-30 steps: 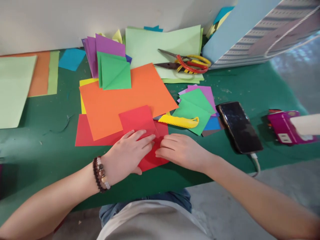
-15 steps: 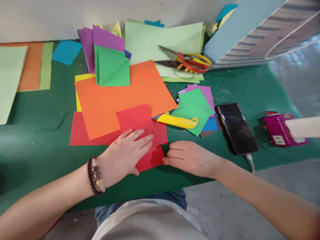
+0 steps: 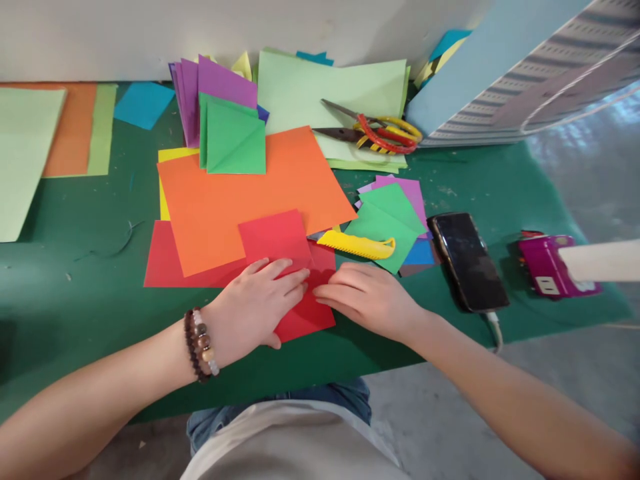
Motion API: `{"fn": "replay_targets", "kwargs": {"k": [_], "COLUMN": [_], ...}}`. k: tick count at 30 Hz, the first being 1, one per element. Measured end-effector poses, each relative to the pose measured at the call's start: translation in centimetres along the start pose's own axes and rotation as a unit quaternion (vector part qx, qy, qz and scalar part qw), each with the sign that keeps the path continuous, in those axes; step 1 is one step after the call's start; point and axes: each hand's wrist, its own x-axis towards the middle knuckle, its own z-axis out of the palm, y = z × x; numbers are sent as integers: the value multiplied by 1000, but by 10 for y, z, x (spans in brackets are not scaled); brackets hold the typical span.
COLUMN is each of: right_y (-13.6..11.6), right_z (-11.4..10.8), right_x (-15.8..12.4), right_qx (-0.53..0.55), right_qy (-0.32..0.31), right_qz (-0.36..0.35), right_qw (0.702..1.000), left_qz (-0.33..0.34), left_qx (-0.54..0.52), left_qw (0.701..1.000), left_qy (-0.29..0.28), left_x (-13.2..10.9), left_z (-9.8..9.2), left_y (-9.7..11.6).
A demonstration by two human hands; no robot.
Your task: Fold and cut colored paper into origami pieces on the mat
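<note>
A small piece of red paper (image 3: pixel 273 235) lies near the table's front edge, overlapping an orange sheet (image 3: pixel 255 200) and a larger red sheet (image 3: pixel 170 260). Spread flat across the small piece, my left hand (image 3: pixel 257 310) holds it down with fingers apart. My right hand (image 3: pixel 373 300) is closed, its fingers pressed together at the right edge of the same paper; whether the edge is pinched is partly hidden. Just beyond the right hand, a yellow utility knife (image 3: pixel 357 245) rests partly on folded green paper (image 3: pixel 387 217), blade pointing left.
Scissors (image 3: pixel 370 130) with red and yellow handles lie on pale green sheets (image 3: pixel 295 87). Folded green (image 3: pixel 237 137) and purple papers (image 3: pixel 225 80) stand behind the orange sheet. A phone (image 3: pixel 470 260) with a cable and a purple box-like object (image 3: pixel 550 263) are at the right.
My right hand has moved left and slightly up, from the lower right corner of the small red paper onto its right edge. My left hand stays flat on it.
</note>
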Motion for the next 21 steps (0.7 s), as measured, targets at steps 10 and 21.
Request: {"fn": "replay_targets", "kwargs": {"k": [10,21], "right_y": [15,-20], "right_z": [8,0], "right_x": [13,-23], "right_qx": [-20,76], "right_qy": [-68,-33], "right_qz": [-93,51], "right_qw": [993,995], "left_qz": [0,4], "left_qx": [-12,1], "left_qw": [1000,1000], "left_qy": [5,-8], "left_x": [1,2], "left_z": [2,3], "left_y": [0,-1]}}
